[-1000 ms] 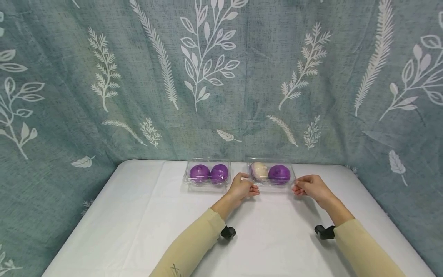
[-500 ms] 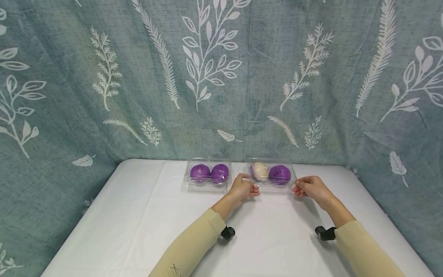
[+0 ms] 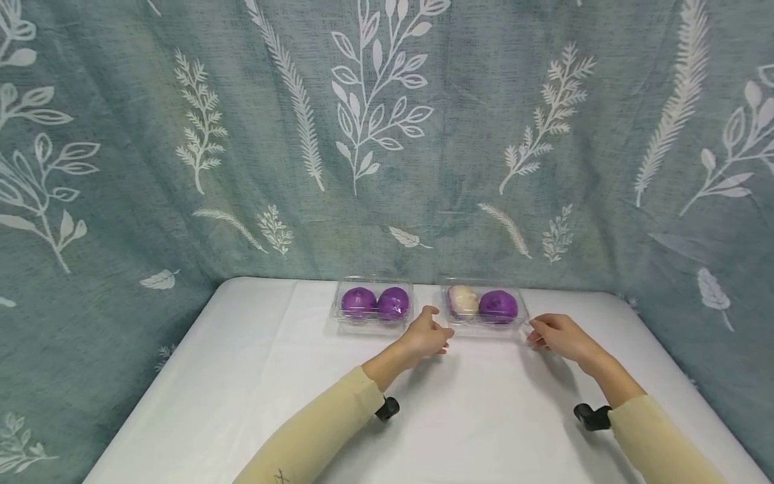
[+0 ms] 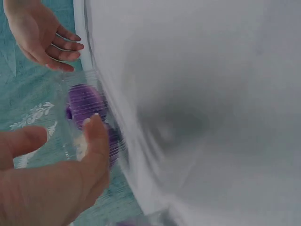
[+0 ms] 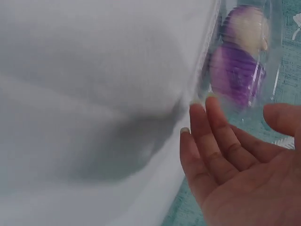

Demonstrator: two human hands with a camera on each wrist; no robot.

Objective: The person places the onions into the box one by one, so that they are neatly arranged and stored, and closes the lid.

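Observation:
A clear plastic box (image 3: pixel 474 327) stands at the back of the white table, right of centre. In it sit a cream-coloured round item (image 3: pixel 463 302) with a purple edge and a purple round item (image 3: pixel 498 306); their kind is unclear. Near its left front corner is my left hand (image 3: pixel 425 337), fingers apart and holding nothing; the left wrist view shows thumb and fingers spread. By its right end, my right hand (image 3: pixel 559 337) has loosely bent fingers with nothing between them. In the right wrist view a gap shows between the fingertips (image 5: pixel 211 96) and thumb.
A second clear plastic box (image 3: pixel 370 328) with two purple round items (image 3: pixel 393 303) stands to the left, close to my left hand. A green leaf-patterned cloth (image 3: pixel 290 154) hangs right behind the table (image 3: pixel 242 390). Each wrist carries a black camera (image 3: pixel 387 408).
Both hands have come away from the right box's ends, the left fingers spreading and the right hand drawing slightly right. The boxes stay put; the head view has shifted a little.

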